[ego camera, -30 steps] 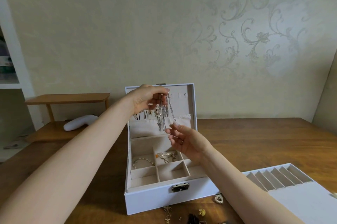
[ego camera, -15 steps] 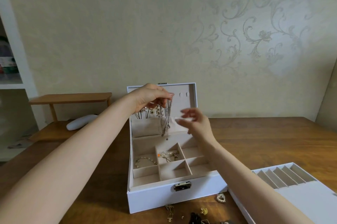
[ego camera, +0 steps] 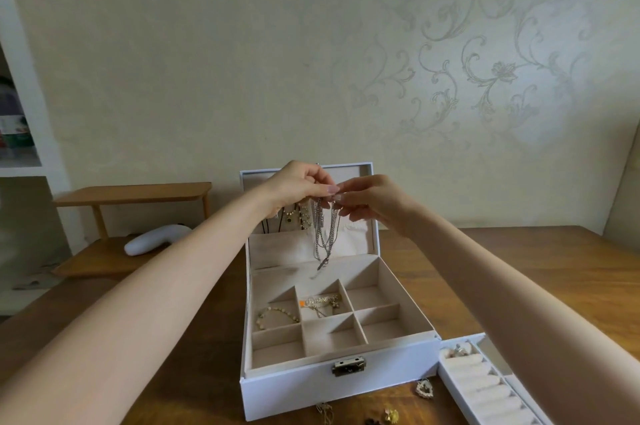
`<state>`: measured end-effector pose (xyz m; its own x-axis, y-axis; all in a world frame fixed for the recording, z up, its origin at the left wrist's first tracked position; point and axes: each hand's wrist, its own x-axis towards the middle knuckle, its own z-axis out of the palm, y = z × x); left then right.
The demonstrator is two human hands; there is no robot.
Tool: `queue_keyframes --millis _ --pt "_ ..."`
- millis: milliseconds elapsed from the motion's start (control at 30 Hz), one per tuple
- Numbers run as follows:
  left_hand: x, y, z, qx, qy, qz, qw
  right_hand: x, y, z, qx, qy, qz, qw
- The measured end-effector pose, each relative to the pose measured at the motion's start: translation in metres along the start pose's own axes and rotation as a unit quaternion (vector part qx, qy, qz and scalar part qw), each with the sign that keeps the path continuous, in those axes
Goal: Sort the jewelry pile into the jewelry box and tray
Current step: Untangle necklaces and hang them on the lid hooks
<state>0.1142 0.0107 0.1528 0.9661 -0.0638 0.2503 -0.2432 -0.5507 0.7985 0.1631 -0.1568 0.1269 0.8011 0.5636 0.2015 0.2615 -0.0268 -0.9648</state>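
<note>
Head view: left hand and right hand pinch thin, dangling silver chains.

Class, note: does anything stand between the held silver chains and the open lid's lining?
Nothing visible. The left hand and right hand hold the silver chains in front of the lid; other necklaces hang beside them, to the left.

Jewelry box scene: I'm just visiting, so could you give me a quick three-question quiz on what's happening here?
1. How many of the six small compartments in the jewelry box hold jewelry?
2. True or false: the box lid is closed.
3. What do the left hand and right hand pinch together? A) silver chains B) a ring C) a brooch
Key: 1 two; 2 false; 3 A.
</note>
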Motion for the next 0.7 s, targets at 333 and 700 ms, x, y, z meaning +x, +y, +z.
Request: queue_keyframes --millis 333,700 --pt "0.009 -0.007 0.007 -0.025 0.058 0.026 0.998 0.013 0.006 -0.002 0.03 -0.017 -0.008 0.999" --pt "0.035 -0.02 0.033 0.241 0.311 0.001 0.92 0.045 0.019 -0.002 -0.125 0.204 -0.098 0.966"
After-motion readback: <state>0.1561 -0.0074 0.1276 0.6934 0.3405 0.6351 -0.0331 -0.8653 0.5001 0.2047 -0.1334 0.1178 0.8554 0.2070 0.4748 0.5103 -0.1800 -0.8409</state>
